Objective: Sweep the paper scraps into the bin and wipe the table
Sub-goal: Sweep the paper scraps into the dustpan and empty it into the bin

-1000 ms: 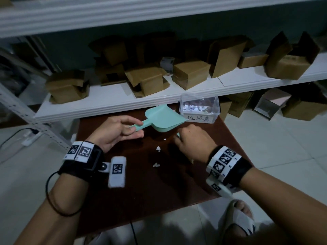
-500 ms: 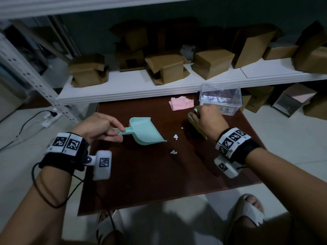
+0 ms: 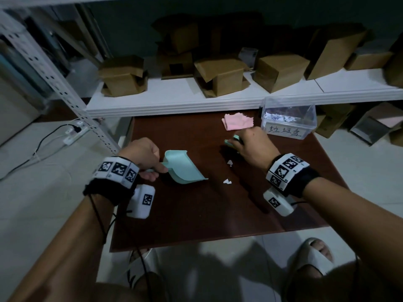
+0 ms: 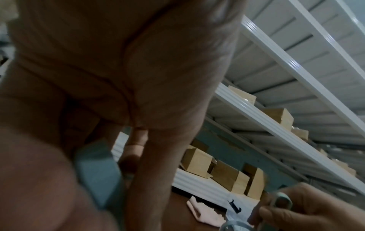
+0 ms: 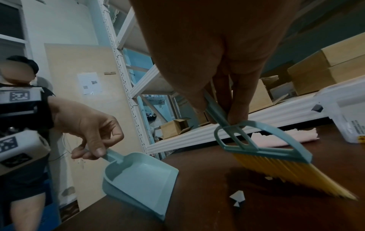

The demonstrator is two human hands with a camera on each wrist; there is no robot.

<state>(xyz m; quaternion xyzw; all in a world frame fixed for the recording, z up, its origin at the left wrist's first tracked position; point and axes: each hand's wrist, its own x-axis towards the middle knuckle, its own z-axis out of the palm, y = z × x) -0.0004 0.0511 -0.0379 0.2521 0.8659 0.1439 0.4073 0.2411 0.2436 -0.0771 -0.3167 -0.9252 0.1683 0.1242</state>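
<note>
My left hand [image 3: 144, 159] grips the handle of a teal dustpan [image 3: 184, 170], whose mouth rests on the dark brown table [image 3: 196, 214] and faces right. In the right wrist view the dustpan [image 5: 138, 178] is tilted with its lip on the table. My right hand [image 3: 250, 147] holds a small teal brush [image 5: 262, 150] with yellow bristles down on the table, right of the dustpan. Two white paper scraps [image 3: 229, 163] [image 3: 226, 182] lie between pan and brush. A clear bin [image 3: 287, 118] with scraps inside stands at the back right. A pink cloth [image 3: 237, 120] lies beside it.
A white shelf [image 3: 218, 101] with several cardboard boxes overhangs the table's back edge. A perforated metal upright [image 3: 54, 77] stands at the left, with a power strip [image 3: 74, 134] on the floor. My sandalled feet [image 3: 314, 256] are under the table's front edge.
The dustpan has come down from near the bin to the table's left middle. My right hand has moved the brush back toward the bin. The pink cloth has come into view.
</note>
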